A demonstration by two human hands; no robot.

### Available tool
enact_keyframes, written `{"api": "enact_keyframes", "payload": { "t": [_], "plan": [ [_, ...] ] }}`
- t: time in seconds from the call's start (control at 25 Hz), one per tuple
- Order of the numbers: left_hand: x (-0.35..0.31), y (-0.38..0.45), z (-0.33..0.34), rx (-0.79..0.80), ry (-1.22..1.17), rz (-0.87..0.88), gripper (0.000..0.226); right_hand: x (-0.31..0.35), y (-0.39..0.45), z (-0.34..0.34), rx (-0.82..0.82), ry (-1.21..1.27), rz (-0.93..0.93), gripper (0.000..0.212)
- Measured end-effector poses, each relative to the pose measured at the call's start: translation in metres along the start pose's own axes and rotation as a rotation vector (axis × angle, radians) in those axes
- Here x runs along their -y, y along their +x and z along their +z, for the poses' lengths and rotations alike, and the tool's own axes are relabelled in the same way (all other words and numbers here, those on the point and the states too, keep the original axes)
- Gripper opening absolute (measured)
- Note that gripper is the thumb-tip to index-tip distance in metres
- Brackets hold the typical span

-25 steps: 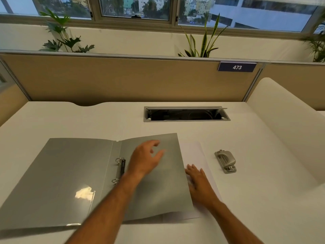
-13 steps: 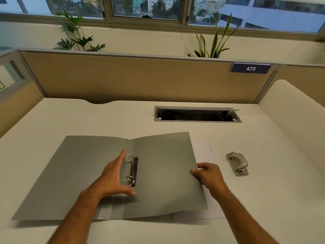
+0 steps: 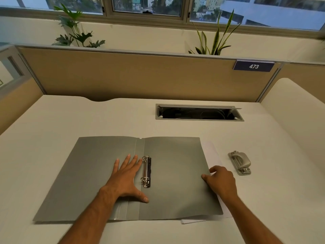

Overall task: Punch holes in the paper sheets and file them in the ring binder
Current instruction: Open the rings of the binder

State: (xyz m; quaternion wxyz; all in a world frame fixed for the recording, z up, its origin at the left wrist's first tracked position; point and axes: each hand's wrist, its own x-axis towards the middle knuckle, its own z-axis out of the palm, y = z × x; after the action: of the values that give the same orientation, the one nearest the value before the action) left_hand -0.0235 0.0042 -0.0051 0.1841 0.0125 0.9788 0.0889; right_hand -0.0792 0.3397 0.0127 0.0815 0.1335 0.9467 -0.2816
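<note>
1. Head view: your white desk [image 3: 88, 120] carries the ring binder [image 3: 175, 182] lying open over the paper sheets [image 3: 212, 152], with the hole punch [image 3: 240, 162] just to the right.
2. Your left hand [image 3: 125, 176] presses flat on the binder; your right hand [image 3: 219, 178] pinches its right cover's edge.
3. A tan partition [image 3: 140, 76], plants [image 3: 73, 32] and windows [image 3: 147, 6] stand behind.

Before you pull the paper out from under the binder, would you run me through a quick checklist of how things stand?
1. Binder lies open and flat on the desk: ok.
2. Left hand presses flat beside the rings, steadying the binder: ok.
3. Right hand grips the binder's right edge: ok.
4. Paper is free to slide: not ok, the right cover lies over most of it.
5. Rings are open for filing: not ok, they look closed.
6. Punch stands apart, right of the paper, unobstructed: ok.
</note>
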Motion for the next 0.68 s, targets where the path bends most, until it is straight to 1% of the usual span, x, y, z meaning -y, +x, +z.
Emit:
{"api": "enact_keyframes", "payload": {
  "t": [0.08, 0.12, 0.16, 0.2, 0.28, 0.32, 0.4, 0.44, 0.56, 0.68],
  "plan": [
    [-0.001, 0.002, -0.001, 0.008, 0.017, -0.004, 0.154, 0.01, -0.007, 0.0, -0.031, -0.193, -0.081, 0.047],
    [-0.001, 0.003, -0.001, 0.013, 0.021, -0.007, 0.154, 0.013, -0.009, 0.002, -0.055, -0.275, -0.153, 0.049],
    [-0.002, 0.004, -0.001, 0.02, 0.028, -0.009, 0.154, 0.018, -0.01, 0.006, -0.075, -0.314, -0.236, 0.052],
    [-0.002, 0.004, -0.001, 0.027, 0.034, -0.012, 0.154, 0.023, -0.011, 0.012, -0.07, -0.288, -0.321, 0.055],
    [-0.002, 0.005, -0.001, 0.038, 0.037, -0.022, 0.155, 0.038, -0.014, 0.028, 0.065, -0.119, -0.481, 0.068],
    [-0.002, 0.006, 0.0, 0.04, 0.036, -0.029, 0.156, 0.047, -0.015, 0.037, 0.17, -0.059, -0.545, 0.079],
    [-0.003, 0.006, 0.001, 0.041, 0.042, -0.038, 0.156, 0.068, -0.018, 0.054, 0.344, -0.051, -0.636, 0.107],
    [-0.003, 0.006, 0.001, 0.045, 0.048, -0.04, 0.156, 0.079, -0.019, 0.061, 0.391, -0.082, -0.669, 0.118],
    [-0.005, 0.007, 0.0, 0.061, 0.063, -0.048, 0.156, 0.101, -0.015, 0.079, 0.421, -0.174, -0.734, 0.138],
    [-0.005, 0.008, 0.0, 0.066, 0.076, -0.051, 0.156, 0.11, -0.01, 0.089, 0.43, -0.236, -0.768, 0.143]
  ]
}}
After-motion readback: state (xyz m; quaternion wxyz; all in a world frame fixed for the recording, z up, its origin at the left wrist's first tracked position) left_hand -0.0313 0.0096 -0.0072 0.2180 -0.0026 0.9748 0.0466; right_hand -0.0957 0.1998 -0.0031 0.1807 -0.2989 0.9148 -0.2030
